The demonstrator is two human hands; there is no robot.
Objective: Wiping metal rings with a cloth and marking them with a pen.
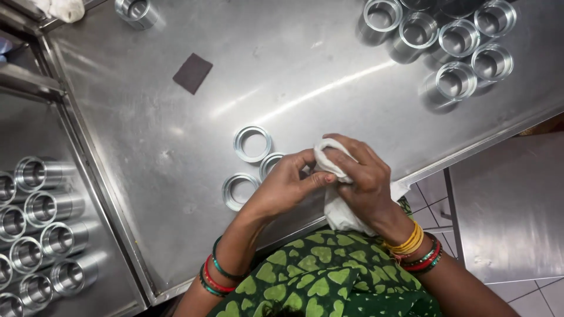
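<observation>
Holding a white cloth (336, 205) bunched over the near edge of the steel tabletop (305, 76), we close our right hand (361, 179) around it, while our left hand (285, 185) pinches its top fold with thumb and fingers. Three flat metal rings (252, 144) lie just beside the left hand, a dark square pad (192, 73) sits toward the far left corner, and metal cups (458, 38) cluster at the far right corner.

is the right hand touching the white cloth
Touching. The head view shows the right hand with fingers wrapped over the bunched white cloth, no gap between them; the left hand presses in from the other side.
</observation>
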